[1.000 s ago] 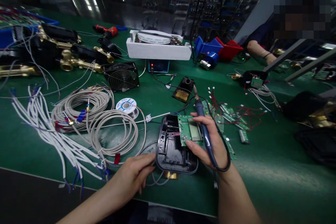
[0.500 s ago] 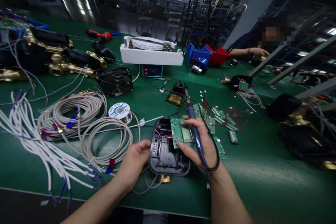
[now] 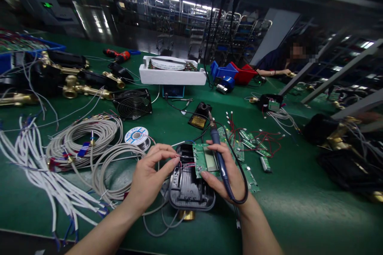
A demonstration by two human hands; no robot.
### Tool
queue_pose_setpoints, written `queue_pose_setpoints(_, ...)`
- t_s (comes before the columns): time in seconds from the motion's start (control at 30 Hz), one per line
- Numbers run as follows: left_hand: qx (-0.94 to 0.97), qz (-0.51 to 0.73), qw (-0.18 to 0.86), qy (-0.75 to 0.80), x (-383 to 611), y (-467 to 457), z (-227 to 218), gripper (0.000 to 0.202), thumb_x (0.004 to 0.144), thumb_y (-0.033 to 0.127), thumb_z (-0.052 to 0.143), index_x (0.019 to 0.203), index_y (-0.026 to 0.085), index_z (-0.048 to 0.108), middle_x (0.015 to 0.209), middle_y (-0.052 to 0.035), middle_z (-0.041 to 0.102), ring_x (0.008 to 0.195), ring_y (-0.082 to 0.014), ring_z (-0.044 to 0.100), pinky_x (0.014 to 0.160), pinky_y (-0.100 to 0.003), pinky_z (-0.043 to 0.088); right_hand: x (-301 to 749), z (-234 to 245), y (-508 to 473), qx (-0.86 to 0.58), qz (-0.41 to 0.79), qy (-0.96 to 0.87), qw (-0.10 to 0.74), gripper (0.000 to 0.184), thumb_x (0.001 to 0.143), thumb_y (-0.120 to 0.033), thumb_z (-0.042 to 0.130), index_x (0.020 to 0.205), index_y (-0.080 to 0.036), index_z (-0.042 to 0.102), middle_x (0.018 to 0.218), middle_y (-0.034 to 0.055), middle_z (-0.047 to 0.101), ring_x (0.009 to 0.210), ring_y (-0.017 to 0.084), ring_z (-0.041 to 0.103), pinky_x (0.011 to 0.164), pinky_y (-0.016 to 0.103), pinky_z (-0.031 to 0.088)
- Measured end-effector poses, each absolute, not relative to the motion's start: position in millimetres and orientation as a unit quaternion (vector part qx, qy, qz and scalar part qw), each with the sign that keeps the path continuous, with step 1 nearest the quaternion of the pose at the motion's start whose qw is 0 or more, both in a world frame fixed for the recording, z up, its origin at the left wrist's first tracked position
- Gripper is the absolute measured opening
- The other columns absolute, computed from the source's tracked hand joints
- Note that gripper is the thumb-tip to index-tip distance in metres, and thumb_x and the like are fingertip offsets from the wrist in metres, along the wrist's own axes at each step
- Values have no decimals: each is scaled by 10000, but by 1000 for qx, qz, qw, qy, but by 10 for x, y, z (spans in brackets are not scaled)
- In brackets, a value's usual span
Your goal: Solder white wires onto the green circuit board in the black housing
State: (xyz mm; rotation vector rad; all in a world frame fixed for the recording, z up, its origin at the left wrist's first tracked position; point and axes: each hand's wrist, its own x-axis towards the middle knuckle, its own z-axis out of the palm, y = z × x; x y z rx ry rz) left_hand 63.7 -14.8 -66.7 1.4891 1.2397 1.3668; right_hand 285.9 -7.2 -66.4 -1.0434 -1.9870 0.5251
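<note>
My right hand point(image 3: 230, 171) grips a green circuit board point(image 3: 200, 160) with a small display, and a blue-handled soldering iron point(image 3: 220, 155) lies across the same hand, tip pointing away. Below the board sits an open black plastic housing point(image 3: 191, 197) with a brass fitting point(image 3: 188, 215) under its near end. Thin wires point(image 3: 187, 164) run from the board into the housing. At the housing's upper left, my left hand point(image 3: 155, 171) pinches thumb and forefinger together on what looks like a thin wire, mostly hidden by the fingertips.
Left are coiled grey cables point(image 3: 86, 139), white cables point(image 3: 38, 167), a solder spool point(image 3: 137, 137) and a fan point(image 3: 133, 103). Ahead stand an iron holder point(image 3: 200, 115) and a white foam tray point(image 3: 172, 77). Loose boards point(image 3: 239, 147) lie right. A co-worker point(image 3: 278, 59) sits beyond.
My left hand has moved from the housing's left side up to its upper-left corner, fingertips pinched at the wires. My right hand keeps its hold on the board and soldering iron. The view has tilted slightly.
</note>
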Motion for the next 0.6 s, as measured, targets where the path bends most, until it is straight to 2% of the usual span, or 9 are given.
queue_pose_setpoints(0.07, 584, 545, 372, 472, 660, -158, -651, 114, 842, 259, 653, 750, 203, 690, 877, -19, 669, 922, -175, 595, 873, -278, 430, 2854, -662, -73, -412, 208, -788, 407, 487, 826, -325, 649, 1250, -265, 417, 1273, 111, 517, 1245, 284, 517, 1027, 457, 473)
queue_pose_setpoints(0.13, 589, 553, 370, 459, 687, -185, -614, 113, 871, 248, 625, 778, 202, 671, 865, -15, 676, 908, -170, 596, 869, -275, 432, 2852, -659, -73, -411, 207, -788, 409, 494, 821, -322, 656, 1251, -264, 421, 1270, 111, 523, 1248, 285, 519, 1028, 451, 474)
queue_pose_setpoints(0.37, 691, 507, 313, 408, 840, -231, -458, 102, 891, 185, 627, 816, 213, 690, 795, 6, 660, 819, -153, 598, 768, -249, 447, 2836, -598, -106, -389, 176, -786, 448, 470, 857, -328, 645, 1291, -238, 490, 1382, 146, 467, 1302, 301, 478, 1054, 484, 433)
queue_pose_setpoints(0.47, 724, 492, 293, 384, 891, -231, -445, 116, 911, 160, 605, 839, 212, 680, 789, 6, 657, 794, -146, 598, 733, -247, 463, 2787, -571, -157, -373, 146, -777, 486, 308, 874, -262, 628, 1175, -235, 571, 1320, 133, 503, 1257, 282, 514, 1012, 467, 458)
queue_pose_setpoints(0.6, 763, 483, 243, 355, 930, -226, -441, 109, 924, 133, 594, 881, 209, 659, 784, 13, 658, 786, -131, 585, 704, -226, 468, 2716, -562, -216, -378, 149, -769, 494, 126, 888, -215, 620, 1012, -234, 631, 1183, 98, 551, 1140, 236, 572, 937, 409, 493)
